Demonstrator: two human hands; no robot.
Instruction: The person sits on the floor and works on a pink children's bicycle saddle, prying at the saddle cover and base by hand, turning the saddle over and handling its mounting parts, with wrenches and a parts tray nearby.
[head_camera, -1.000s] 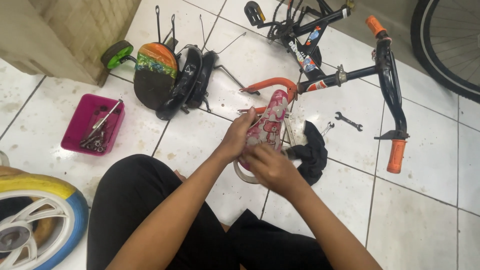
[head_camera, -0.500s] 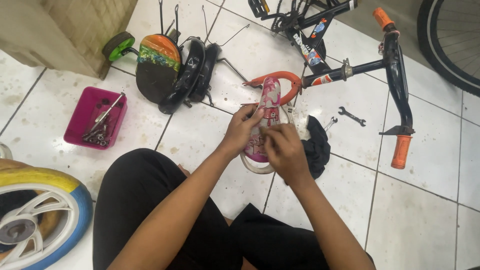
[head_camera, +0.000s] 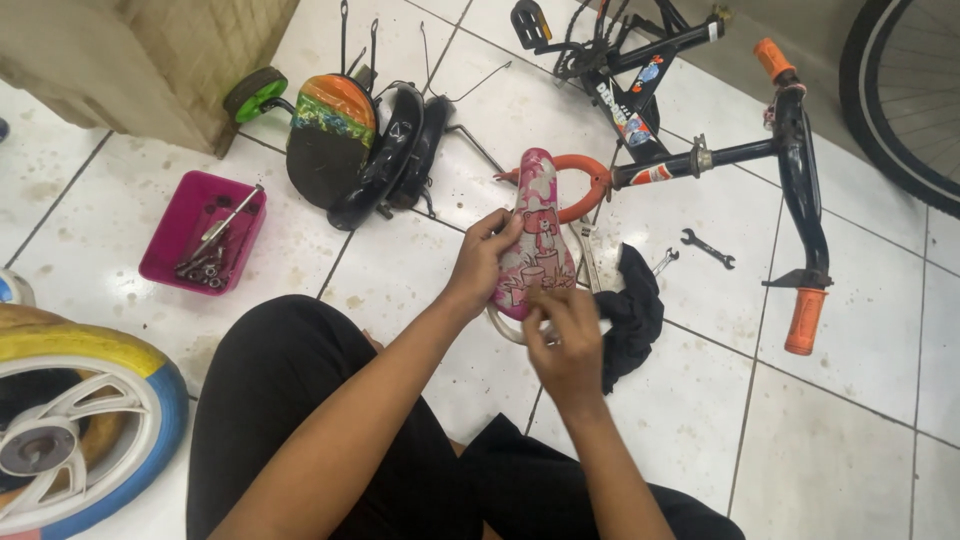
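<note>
On white floor tiles (head_camera: 870, 400), left hand (head_camera: 480, 262) and right hand (head_camera: 562, 338) grip one pink saddle (head_camera: 535, 235); two spanners (head_camera: 707, 247) nearby.

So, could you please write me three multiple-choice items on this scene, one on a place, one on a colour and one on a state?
1. Where does the pink tray of small metal parts lie?
A. on the floor tiles, left of the black mudguards
B. on the person's lap
C. under the orange handlebar grip

2. What colour is the small stabiliser wheel near the cardboard box?
A. red
B. green
C. white

3. How is the pink saddle being handled?
A. it lies untouched on the floor
B. one hand alone lifts it
C. both hands are on it

Answers:
1 A, the tray sits on bare tiles beside the mudguards.
2 B, its tyre is bright green.
3 C, the left hand grips the saddle's side and the right hand pinches its wide end.
</note>
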